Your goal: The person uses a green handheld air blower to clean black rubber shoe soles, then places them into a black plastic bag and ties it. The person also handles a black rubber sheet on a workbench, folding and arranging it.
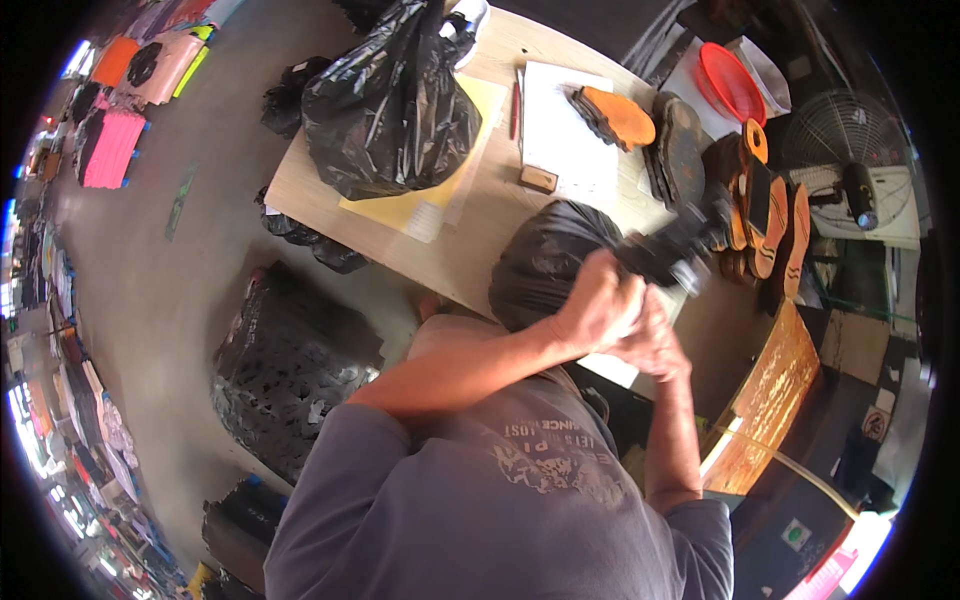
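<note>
The grey floor (150, 240) runs broadly along the left of the table (460, 262), giving open room up to its left edge. On the table's left half slumps the big bag (390, 120), black and wrinkled, its lower end reaching close to that left edge. Just off the table's near left corner, a dark heap (295, 360) takes up floor. Right of the table stand a gold board (770, 400) and a fan (845, 145), so room there is tight.

The small bag (545, 260), black and rounded, is at the table's near edge; whether it rests on the top or in front, I cannot tell. A strip of wood shows between it and the big bag. Beside it, at the table's near right, the left hand (602, 308) is curled tight round a blurred black bundle (680, 240), maybe part of that bag. The right hand (655, 340) presses against the left; I cannot tell whether its fingers pinch anything.

Past the table's far right edge sits a red basket (715, 75). On the table's far side lie a white sheet (545, 120), dark pads (683, 145), orange pads (625, 118), a block (538, 179) and a red pencil (515, 110)
</note>
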The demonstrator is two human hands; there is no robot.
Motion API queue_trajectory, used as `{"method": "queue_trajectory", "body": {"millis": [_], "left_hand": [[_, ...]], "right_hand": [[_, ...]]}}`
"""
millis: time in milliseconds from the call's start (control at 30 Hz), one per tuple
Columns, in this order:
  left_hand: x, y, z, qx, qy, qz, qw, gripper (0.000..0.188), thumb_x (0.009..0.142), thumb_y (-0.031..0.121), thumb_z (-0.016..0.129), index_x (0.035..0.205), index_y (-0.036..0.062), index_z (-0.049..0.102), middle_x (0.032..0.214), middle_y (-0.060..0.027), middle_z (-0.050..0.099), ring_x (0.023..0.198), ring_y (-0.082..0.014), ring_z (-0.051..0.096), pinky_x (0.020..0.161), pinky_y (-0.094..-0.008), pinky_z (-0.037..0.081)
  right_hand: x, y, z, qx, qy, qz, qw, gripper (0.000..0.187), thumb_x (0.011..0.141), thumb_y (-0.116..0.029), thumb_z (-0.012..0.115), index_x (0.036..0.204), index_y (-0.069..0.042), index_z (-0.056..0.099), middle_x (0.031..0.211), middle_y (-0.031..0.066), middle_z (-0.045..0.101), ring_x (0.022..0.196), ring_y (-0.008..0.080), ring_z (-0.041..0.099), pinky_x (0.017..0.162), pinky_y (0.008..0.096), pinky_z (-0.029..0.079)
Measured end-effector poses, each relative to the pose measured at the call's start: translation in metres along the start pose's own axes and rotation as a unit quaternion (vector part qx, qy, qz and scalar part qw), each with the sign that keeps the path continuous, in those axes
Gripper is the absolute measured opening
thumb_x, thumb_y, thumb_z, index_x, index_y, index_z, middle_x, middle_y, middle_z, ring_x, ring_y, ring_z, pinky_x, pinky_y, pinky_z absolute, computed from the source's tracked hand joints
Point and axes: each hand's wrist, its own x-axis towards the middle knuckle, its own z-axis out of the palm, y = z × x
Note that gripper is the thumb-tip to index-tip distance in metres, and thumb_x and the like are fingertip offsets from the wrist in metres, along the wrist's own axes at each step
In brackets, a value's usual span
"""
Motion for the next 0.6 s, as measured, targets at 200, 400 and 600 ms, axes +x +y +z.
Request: {"method": "queue_trajectory", "body": {"millis": [200, 400, 600], "left_hand": [[0.009, 0.027, 0.029, 0.341, 0.178, 0.267, 0.883, 0.037, 0.075, 0.009, 0.076, 0.109, 0.0062, 0.061, 0.105, -0.0123, 0.063, 0.108, -0.0346, 0.06, 0.095, -0.0422, 0.045], [0.039, 0.039, -0.112, 0.011, -0.172, 0.169, 0.97, 0.052, 0.077, 0.009, 0.079, 0.125, -0.0005, 0.06, 0.119, -0.0196, 0.065, 0.114, -0.0386, 0.063, 0.098, -0.0476, 0.052], [0.187, 0.059, -0.29, 0.643, 0.126, -0.05, 0.754, 0.153, 0.066, 0.082, 0.079, 0.166, 0.0033, -0.006, 0.17, -0.0328, -0.007, 0.159, -0.0459, -0.004, 0.128, -0.0592, 0.003]], "right_hand": [[0.015, 0.075, 0.033, 0.083, 0.179, -0.054, 0.979, 0.065, 0.089, -0.026, 0.073, 0.144, 0.001, 0.05, 0.14, 0.0167, 0.057, 0.13, 0.0288, 0.056, 0.116, 0.042, 0.039], [0.014, 0.033, 0.045, 0.078, 0.226, -0.065, 0.969, 0.034, 0.099, -0.01, 0.06, 0.131, 0.002, 0.063, 0.125, 0.0158, 0.068, 0.12, 0.026, 0.063, 0.111, 0.0396, 0.043], [0.03, 0.003, 0.061, 0.1, 0.256, -0.089, 0.957, 0.025, 0.101, -0.005, 0.059, 0.122, 0.003, 0.069, 0.105, 0.0141, 0.075, 0.103, 0.0232, 0.07, 0.107, 0.0415, 0.047]]}}
